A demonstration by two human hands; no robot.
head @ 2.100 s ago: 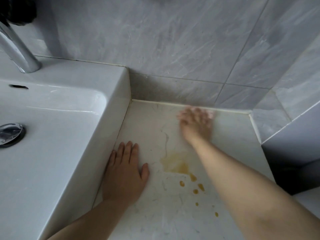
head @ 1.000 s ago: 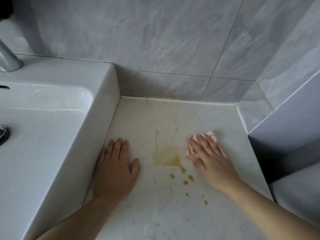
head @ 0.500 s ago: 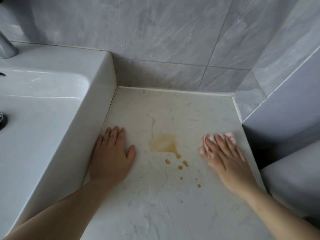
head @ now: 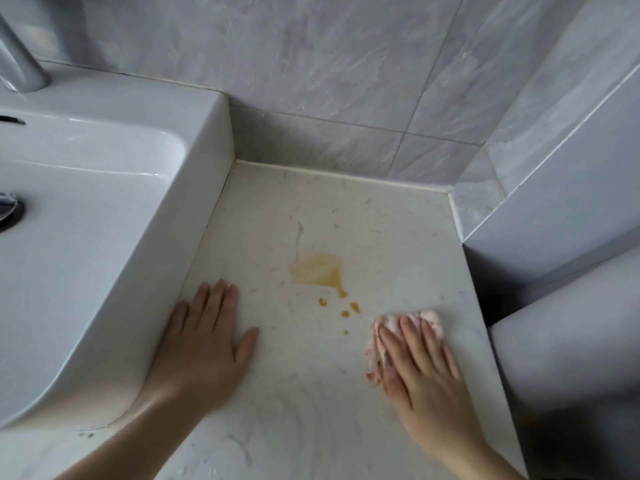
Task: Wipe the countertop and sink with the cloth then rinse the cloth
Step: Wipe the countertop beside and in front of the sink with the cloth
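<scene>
A pale marble countertop (head: 311, 393) lies between a white sink (head: 104, 237) on the left and a grey side wall on the right. A yellow-brown stain (head: 317, 271) with a few small drops below it marks the counter's middle. My right hand (head: 419, 362) presses flat on a small pink cloth (head: 429, 322) near the counter's right edge, just right of the drops. The cloth shows only past my fingertips and beside my thumb. My left hand (head: 204, 344) rests flat and empty on the counter against the sink's side.
A chrome tap base (head: 20, 64) stands at the sink's back left, and the drain (head: 8, 211) shows at the left edge. Grey tiled walls close the back and right. A white rounded fixture (head: 571, 341) sits below the counter's right edge.
My right hand has drawn the pink cloth from the back of the counter toward me and to the right edge. The left hand has stayed flat by the sink. The stain looks unchanged.
</scene>
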